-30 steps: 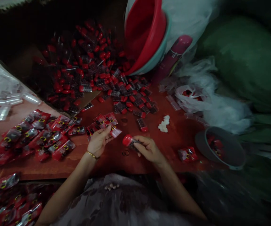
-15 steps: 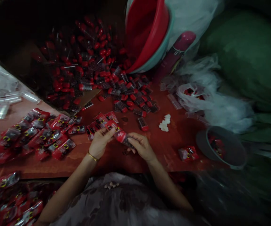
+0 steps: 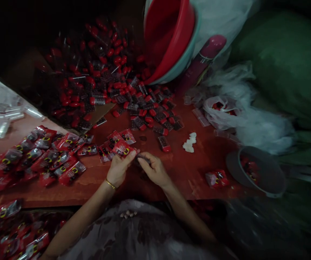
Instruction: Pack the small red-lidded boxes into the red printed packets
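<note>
Close to the table's front edge, my left hand (image 3: pixel 119 169) pinches a small red packet (image 3: pixel 123 148) with a yellow and black mark. My right hand (image 3: pixel 155 169) meets it from the other side, fingers closed on a dark, see-through piece (image 3: pixel 144 158) at the packet's right end. Whether this piece is inside the packet or apart from it, I cannot tell. Just beyond my left hand lie a few more red packets (image 3: pixel 127 135). A single dark clear container with a red cap (image 3: pixel 164 143) lies beyond my right hand.
Many red-capped containers (image 3: pixel 144 104) spill from a dark box. Filled red packets (image 3: pixel 47 157) are heaped at left. A red basin (image 3: pixel 181 39) leans at the back beside a pink spray can (image 3: pixel 201 61). At right stand a grey bucket (image 3: pixel 276 180) and plastic bags (image 3: pixel 263 122).
The red packet has turned flatter, with its yellow and black mark now showing. My right hand has moved slightly up and left, and its fingers have closed in nearer my left thumb.
</note>
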A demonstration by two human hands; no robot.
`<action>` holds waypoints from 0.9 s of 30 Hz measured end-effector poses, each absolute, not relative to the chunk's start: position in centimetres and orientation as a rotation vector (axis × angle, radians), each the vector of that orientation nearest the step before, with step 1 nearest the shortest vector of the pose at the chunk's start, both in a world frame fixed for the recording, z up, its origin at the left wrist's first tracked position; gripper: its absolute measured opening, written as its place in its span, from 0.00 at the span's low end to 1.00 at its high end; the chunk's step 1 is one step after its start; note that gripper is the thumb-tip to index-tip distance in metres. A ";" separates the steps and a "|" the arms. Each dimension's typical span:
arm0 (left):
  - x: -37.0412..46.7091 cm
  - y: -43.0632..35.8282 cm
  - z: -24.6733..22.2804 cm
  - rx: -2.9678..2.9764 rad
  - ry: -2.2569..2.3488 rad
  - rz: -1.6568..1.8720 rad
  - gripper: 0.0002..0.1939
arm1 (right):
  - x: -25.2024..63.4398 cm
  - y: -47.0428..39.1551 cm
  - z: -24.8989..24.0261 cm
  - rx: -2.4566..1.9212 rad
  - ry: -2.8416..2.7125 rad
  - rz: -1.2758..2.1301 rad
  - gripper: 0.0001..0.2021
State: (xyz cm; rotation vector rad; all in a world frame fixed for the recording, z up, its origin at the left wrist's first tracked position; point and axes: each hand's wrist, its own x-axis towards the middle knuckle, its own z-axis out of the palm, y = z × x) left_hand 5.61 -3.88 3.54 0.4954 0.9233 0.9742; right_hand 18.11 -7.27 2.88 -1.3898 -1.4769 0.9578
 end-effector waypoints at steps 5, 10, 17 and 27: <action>5.9 -3.0 3.8 0.432 0.928 0.943 0.16 | 16.8 -7.6 1.8 -1.368 -1.221 1.058 0.12; 5.8 -2.9 3.4 0.411 0.919 0.952 0.16 | 16.5 -7.9 1.8 -1.347 -1.114 1.197 0.12; 5.1 -3.2 3.8 0.527 0.905 0.935 0.15 | 16.8 -7.3 1.9 -1.418 -1.170 1.115 0.12; 5.4 -4.0 3.1 0.547 0.858 0.947 0.17 | 15.9 -6.6 2.5 -1.372 -1.042 1.150 0.13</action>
